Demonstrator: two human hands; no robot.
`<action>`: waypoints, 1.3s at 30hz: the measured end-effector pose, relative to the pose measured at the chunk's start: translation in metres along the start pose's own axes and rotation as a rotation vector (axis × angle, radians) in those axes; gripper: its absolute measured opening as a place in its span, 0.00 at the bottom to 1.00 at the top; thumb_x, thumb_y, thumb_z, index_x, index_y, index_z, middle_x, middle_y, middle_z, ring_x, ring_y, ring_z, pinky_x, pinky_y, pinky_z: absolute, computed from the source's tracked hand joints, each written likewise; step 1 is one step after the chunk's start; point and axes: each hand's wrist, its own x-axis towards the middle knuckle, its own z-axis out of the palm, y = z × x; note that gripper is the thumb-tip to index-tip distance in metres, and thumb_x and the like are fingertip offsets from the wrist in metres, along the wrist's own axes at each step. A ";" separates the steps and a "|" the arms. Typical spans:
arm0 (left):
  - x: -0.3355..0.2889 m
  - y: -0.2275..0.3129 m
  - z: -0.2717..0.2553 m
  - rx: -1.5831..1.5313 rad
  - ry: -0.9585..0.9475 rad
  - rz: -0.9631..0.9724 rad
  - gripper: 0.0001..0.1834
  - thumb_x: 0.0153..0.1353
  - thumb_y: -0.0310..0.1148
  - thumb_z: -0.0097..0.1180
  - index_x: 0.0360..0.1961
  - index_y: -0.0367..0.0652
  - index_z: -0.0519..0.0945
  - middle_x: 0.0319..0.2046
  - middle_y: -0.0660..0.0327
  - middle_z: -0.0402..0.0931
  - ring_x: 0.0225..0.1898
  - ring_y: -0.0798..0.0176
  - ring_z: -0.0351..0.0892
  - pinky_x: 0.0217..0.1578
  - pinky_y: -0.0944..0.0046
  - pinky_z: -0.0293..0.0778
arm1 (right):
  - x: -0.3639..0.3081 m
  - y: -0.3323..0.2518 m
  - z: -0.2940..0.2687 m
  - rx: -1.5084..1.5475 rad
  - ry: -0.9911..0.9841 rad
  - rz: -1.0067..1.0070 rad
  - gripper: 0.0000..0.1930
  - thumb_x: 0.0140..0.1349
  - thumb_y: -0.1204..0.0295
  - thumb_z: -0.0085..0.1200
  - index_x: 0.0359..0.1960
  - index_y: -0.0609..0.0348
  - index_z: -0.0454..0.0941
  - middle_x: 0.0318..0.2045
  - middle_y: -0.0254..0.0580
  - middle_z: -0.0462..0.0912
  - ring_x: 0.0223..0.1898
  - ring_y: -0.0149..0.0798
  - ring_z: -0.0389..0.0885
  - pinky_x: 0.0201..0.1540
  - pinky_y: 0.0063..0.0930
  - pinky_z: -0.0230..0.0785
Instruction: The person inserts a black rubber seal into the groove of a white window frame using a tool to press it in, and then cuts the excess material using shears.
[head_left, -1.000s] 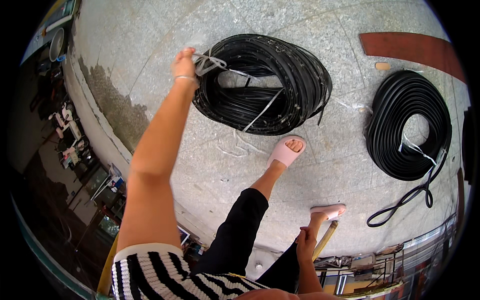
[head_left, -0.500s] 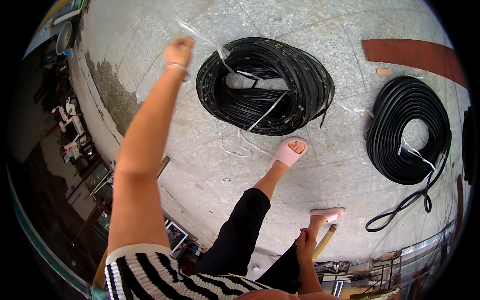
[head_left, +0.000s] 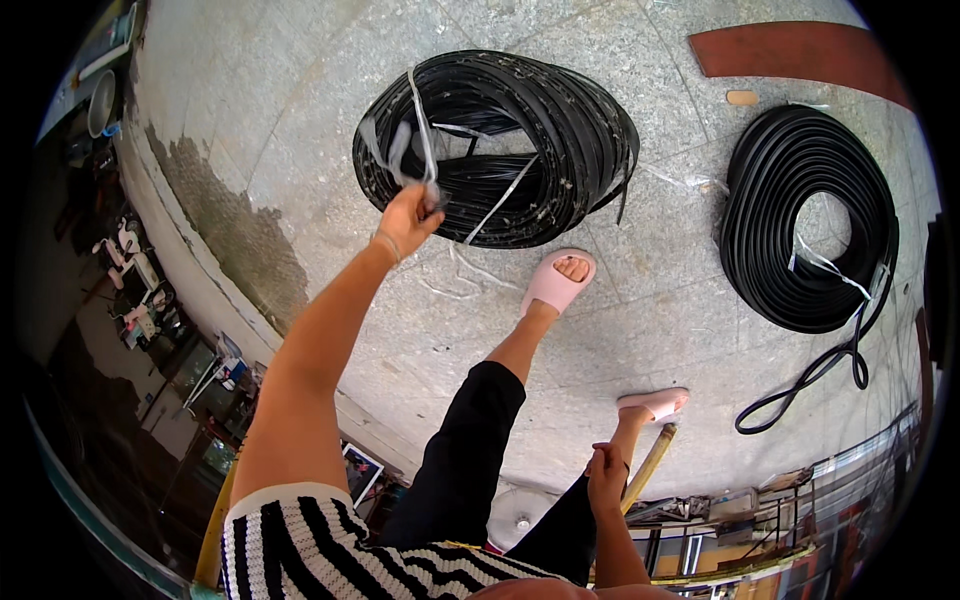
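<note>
My left hand (head_left: 408, 218) is closed in a pinch on a white plastic strip (head_left: 428, 135). The strip loops round the left side of a big coil of black rubber strip (head_left: 590, 130) lying on the floor, and a loose length of it is blurred by motion. Another white tie crosses the coil's front right part. By my right shin, below the knee, my right hand (head_left: 606, 478) has its fingers curled together. Whether anything is inside them is hidden.
A second black coil (head_left: 745, 230), tied with white strip, lies at the right with a looped tail. Beyond it is a reddish-brown curved sheet (head_left: 800, 52). My feet in pink slippers (head_left: 560, 280) stand close by. A yellowish pole (head_left: 652, 462) is beside my right leg.
My left hand has come down and rightward from beyond the coil's left edge to its near-left side, bringing the white strip across the coil. My right hand stays by the leg.
</note>
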 end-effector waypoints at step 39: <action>-0.238 0.194 0.049 -0.226 -0.064 0.346 0.03 0.58 0.24 0.51 0.30 0.41 0.77 0.33 0.53 0.77 0.36 0.52 0.77 0.37 0.60 0.73 | -0.001 0.020 -0.018 0.186 -0.053 0.016 0.08 0.68 0.74 0.45 0.42 0.66 0.74 0.22 0.33 0.74 0.23 0.24 0.72 0.28 0.18 0.67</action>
